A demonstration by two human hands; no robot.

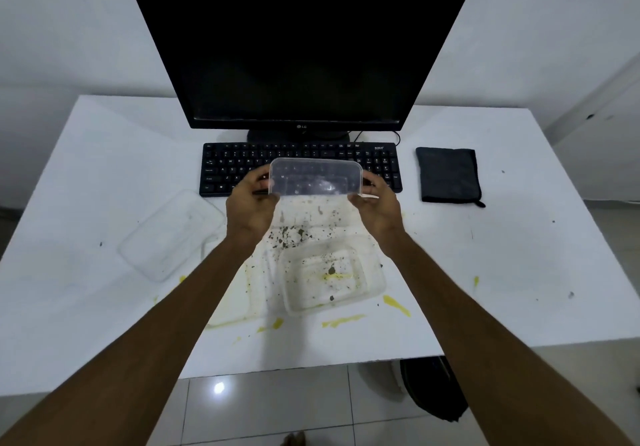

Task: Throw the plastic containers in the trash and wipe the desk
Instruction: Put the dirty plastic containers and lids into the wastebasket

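office | monitor (298, 47), keyboard (300, 168) on white desk (104, 154)

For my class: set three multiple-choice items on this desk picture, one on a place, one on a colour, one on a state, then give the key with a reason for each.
1. The folded cloth lies where?
A) right of the keyboard
B) on the monitor
C) on the floor

2. The smears on the desk are:
A) red
B) yellow
C) blue

3. The clear container is:
A) lying flat on the desk
B) held up by both hands
C) stacked on the cloth

Key: 1 A, the cloth sits beyond the keyboard's right end. 2 B, the streaks are yellow. 3 B, the left hand and right hand grip its ends.
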